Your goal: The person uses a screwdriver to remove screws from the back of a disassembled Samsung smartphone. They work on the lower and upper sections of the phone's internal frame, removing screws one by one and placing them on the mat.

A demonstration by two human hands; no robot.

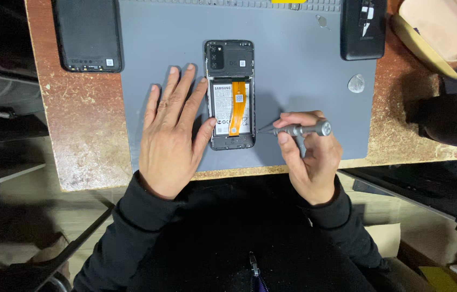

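1. A worn brown wooden table with a speckled, scuffed top fills the upper part of the view, seen from above the person seated at it.
2. A large flat grey work mat covers the middle of the table and reaches close to its near edge.
3. The person's black sleeves come up from the bottom of the view, one on each side.
4. The left hand lies flat on the mat, palm down, fingers spread and stretched out. Its thumb and forefinger touch the left edge of the phone.
5. The right hand is curled closed around a slim silver metal screwdriver, pinched between thumb and fingertips. The tool lies nearly level, and its tip points left at the phone's lower right edge.
6. A black smartphone with its back removed lies upright in the middle of the mat, between the two hands. Its white-labelled battery shows, with an orange ribbon cable running down over it.
7. A black plastic phone back cover, inner side up, lies at the far left, partly on the table and touching the mat's corner.
8. A tan oval case with an open lid sits at the far right corner.
9. A second black rectangular device rests at the mat's far right.
10. A small pale rounded pick lies on the mat below that device.
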